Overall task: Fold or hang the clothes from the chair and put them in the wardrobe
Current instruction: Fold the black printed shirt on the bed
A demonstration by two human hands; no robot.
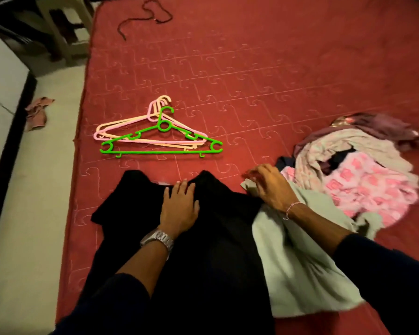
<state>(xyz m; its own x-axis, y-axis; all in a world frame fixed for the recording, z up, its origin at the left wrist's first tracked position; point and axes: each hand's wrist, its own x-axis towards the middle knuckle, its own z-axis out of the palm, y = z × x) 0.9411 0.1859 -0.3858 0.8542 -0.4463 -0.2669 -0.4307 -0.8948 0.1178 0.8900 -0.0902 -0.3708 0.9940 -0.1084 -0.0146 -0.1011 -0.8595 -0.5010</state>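
Black garment (203, 238) lies spread on the red bed (252, 68), its lower part cut off by the frame; left hand (179, 204) presses it flat-fingered; right hand (270, 187), blurred, pinches a pale green cloth (300, 274) overlapping it; clothes pile (356, 170) and hangers (160, 136) lie beyond.

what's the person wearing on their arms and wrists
Both arms have dark sleeves pushed up the forearms. The left hand has a silver metal link watch on its wrist. The right hand has a thin pinkish-white bracelet on its wrist. Both hands are bare, no rings visible.
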